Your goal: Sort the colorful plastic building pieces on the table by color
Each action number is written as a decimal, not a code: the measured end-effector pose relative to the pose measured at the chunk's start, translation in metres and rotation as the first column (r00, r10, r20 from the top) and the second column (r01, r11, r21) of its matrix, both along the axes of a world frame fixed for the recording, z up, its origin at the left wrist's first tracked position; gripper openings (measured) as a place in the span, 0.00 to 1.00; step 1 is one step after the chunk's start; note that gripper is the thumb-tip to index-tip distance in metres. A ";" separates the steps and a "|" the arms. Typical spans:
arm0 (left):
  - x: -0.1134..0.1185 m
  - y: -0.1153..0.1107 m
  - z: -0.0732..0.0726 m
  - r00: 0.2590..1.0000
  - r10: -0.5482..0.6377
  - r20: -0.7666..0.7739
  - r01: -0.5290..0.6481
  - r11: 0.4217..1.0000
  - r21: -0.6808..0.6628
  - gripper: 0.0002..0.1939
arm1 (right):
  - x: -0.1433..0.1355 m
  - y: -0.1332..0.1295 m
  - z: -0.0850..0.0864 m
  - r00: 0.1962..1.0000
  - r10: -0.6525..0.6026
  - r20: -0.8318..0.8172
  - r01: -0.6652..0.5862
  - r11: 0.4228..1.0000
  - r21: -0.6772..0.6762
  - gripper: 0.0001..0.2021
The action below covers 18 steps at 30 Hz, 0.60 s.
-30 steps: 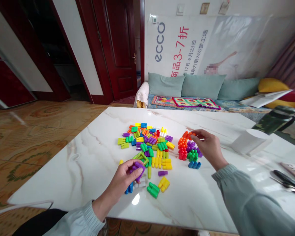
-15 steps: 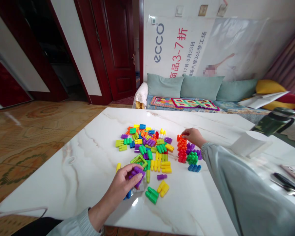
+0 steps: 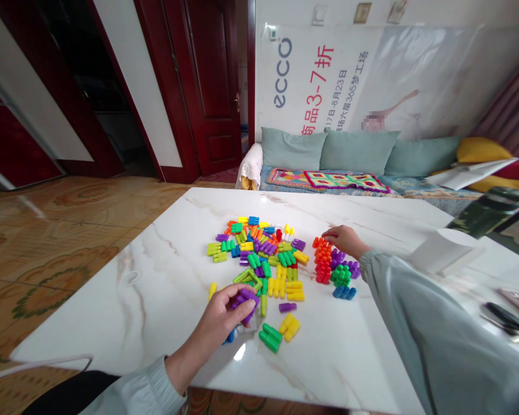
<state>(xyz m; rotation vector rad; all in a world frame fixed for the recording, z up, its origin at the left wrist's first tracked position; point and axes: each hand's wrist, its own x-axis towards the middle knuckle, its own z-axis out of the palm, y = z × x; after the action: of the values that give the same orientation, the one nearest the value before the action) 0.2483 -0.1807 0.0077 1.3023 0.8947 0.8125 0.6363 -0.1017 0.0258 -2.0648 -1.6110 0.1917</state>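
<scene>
My left hand (image 3: 218, 323) is closed round a purple building block (image 3: 245, 304), its thumb pressed along the near face. Below that hand, partly covered, are a blue block (image 3: 229, 337) and a white piece (image 3: 251, 324). My right hand (image 3: 345, 238) reaches to the far end of a row of orange and red blocks (image 3: 322, 262), fingertips pinched at an orange building block (image 3: 318, 241). Beside the row sit purple blocks (image 3: 351, 268), a green block cluster (image 3: 341, 276) and a blue block (image 3: 345, 293). How firmly the right fingers grip is partly hidden.
A pile of mixed blocks (image 3: 263, 248) spreads over the middle of the white table (image 3: 155, 300). Nearer lie a green block (image 3: 270, 338) and a yellow block (image 3: 289, 327). On the right are a white box-like item (image 3: 445, 252), a camouflage flask (image 3: 486, 212) and scissors (image 3: 508, 320).
The whole view has shifted slightly, so the scene sits a little further right. Both hands keep nearly the same places relative to the blocks.
</scene>
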 end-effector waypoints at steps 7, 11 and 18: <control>0.002 0.000 -0.010 0.994 -0.026 0.111 0.035 0.996 -0.080 0.29 | -0.080 -0.060 0.017 0.992 0.009 -0.128 0.012 0.987 0.162 0.14; 0.003 -0.002 -0.015 0.986 -0.087 0.146 0.099 0.992 -0.079 0.31 | -0.163 -0.119 0.001 0.799 0.294 -0.524 -0.285 0.953 0.101 0.15; 0.006 -0.009 -0.015 0.976 -0.208 -0.069 0.215 0.970 0.115 0.26 | -0.215 -0.153 -0.029 0.788 0.339 -0.513 -0.293 0.941 0.172 0.10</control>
<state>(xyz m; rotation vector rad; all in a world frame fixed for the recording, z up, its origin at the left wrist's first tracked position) 0.2548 -0.1894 -0.0074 1.5061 0.7433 0.6735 0.4211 -0.2545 -0.0036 -1.4718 -1.5482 0.7420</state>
